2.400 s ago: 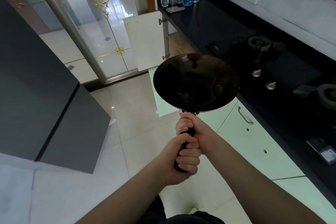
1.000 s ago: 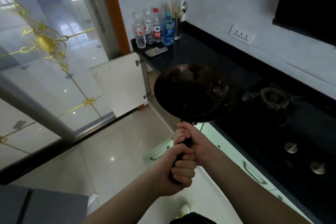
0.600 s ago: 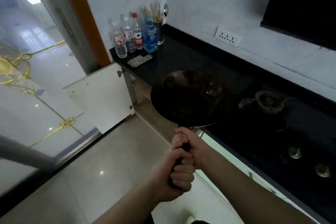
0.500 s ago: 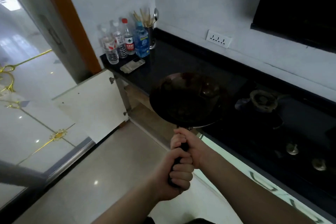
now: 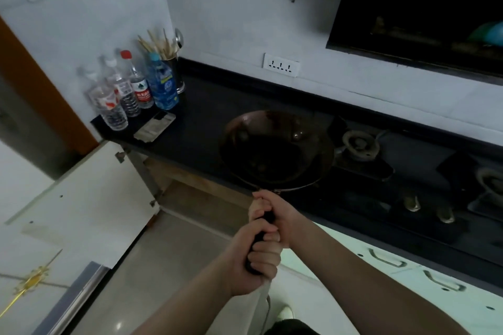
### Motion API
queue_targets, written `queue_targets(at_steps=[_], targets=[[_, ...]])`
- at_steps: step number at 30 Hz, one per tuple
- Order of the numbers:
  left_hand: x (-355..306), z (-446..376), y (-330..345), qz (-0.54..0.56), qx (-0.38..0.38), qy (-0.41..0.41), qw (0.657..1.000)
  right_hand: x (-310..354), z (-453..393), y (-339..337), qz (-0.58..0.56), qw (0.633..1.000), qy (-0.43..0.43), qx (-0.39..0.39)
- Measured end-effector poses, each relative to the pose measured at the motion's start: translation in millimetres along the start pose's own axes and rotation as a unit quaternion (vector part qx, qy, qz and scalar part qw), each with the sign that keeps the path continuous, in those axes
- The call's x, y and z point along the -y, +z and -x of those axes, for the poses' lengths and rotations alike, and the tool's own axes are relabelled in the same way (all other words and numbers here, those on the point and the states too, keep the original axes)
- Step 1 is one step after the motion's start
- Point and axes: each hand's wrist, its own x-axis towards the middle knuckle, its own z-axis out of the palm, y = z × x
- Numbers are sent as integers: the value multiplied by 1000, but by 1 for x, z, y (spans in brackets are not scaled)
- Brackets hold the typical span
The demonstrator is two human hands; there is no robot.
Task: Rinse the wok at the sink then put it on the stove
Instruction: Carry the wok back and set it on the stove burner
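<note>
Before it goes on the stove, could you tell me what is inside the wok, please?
The wok looks empty: only a dark bowl with reddish-brown patches near the rim. Its shadowed bottom is too dark to rule out water.

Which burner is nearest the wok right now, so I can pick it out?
Follow the black countertop rightward from the bottles to the sunken stove. The burner beside the wok rim is a grey ring, fully visible, unlike the second burner cut off at the frame's right edge.

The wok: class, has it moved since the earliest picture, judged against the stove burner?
Yes. The wok has moved toward the burner: earlier it hung over the floor, now over the counter beside it.
</note>
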Motion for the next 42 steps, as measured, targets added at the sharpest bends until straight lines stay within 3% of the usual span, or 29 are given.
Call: queue_targets(at_steps=[12, 21, 42], targets=[[-56, -65, -1, -38, -25, -19, 999, 66, -43, -14, -68, 997, 11, 45], [-86, -106, 7, -60, -52, -3, 997, 114, -62, -15, -54, 998, 6, 24], [-110, -150, 5, -29, -32, -17, 999, 153, -83, -30, -63, 998, 10, 15]])
